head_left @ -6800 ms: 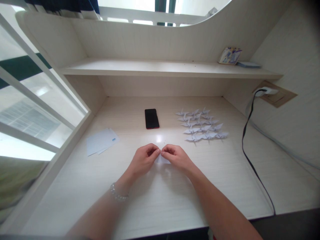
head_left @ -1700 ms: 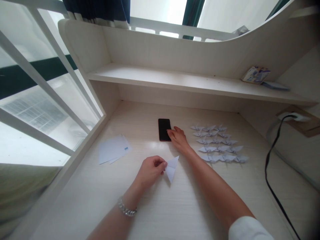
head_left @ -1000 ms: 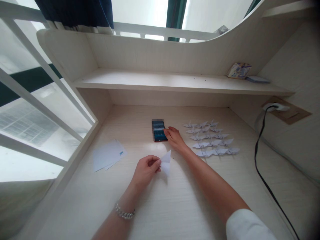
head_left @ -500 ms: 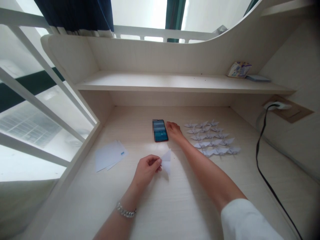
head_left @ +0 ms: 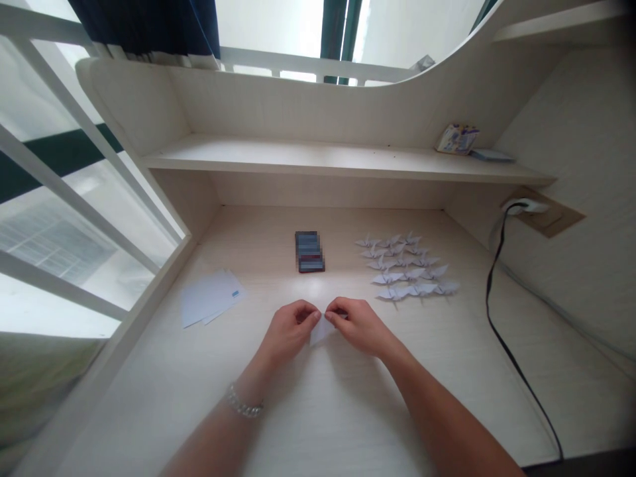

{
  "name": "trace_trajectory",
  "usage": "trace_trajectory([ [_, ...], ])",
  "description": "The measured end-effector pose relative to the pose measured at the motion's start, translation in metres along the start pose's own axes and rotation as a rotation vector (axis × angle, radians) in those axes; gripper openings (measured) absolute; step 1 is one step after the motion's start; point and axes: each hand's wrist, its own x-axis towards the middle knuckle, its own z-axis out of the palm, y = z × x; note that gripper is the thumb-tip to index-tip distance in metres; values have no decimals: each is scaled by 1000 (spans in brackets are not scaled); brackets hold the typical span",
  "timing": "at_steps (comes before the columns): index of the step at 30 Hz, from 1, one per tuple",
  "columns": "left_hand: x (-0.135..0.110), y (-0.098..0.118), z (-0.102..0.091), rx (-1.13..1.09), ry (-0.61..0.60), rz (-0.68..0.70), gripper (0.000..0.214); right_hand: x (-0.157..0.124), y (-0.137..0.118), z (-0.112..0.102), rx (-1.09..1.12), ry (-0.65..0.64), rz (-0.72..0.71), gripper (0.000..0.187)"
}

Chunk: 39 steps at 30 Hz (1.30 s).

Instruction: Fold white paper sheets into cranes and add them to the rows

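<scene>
- Paper (head_left: pixel 319 334), thin and folded, pinched by left hand (head_left: pixel 293 328) and right hand (head_left: pixel 360 326).
- Pointy paper birds (head_left: pixel 411 274) at two o'clock.
- Flat, boxy phone (head_left: pixel 310 252) at twelve o'clock.

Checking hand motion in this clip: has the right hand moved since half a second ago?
Yes, the right hand moved away from the shelf, from beside the phone to the paper.
</scene>
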Motion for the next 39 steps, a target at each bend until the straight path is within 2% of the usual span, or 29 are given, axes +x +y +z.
trace_trajectory([
  [6, -2, 4, 3, 29, -22, 37, 25, -9, 4, 10, 78, -5, -4, 15],
  [11, 4, 1, -7, -92, 127, -83, 27, -10, 22, -2, 178, -32, 95, 11],
  [13, 5, 1, -8, -143, 154, -121, 27, -9, 28, -6, 229, 6, 123, 12],
  [16, 4, 3, -4, -182, 131, -136, 27, -8, 27, -5, 317, 49, 101, 17],
  [20, 1, 7, 4, -274, 48, -152, 27, -8, 20, 3, 323, -34, 70, 16],
  [25, 2, 10, -1, -454, 106, -241, 29, -9, 21, 2, 414, -61, 139, 15],
  [31, 0, 9, 4, -364, 88, -163, 26, -10, 24, 2, 415, -67, 136, 15],
  [35, 0, 7, 7, -391, 109, -172, 26, -8, 26, 7, 554, 39, 142, 15],
  [39, 1, 8, 5, -487, 122, -202, 28, -4, 26, 10, 760, 229, 179, 32],
])
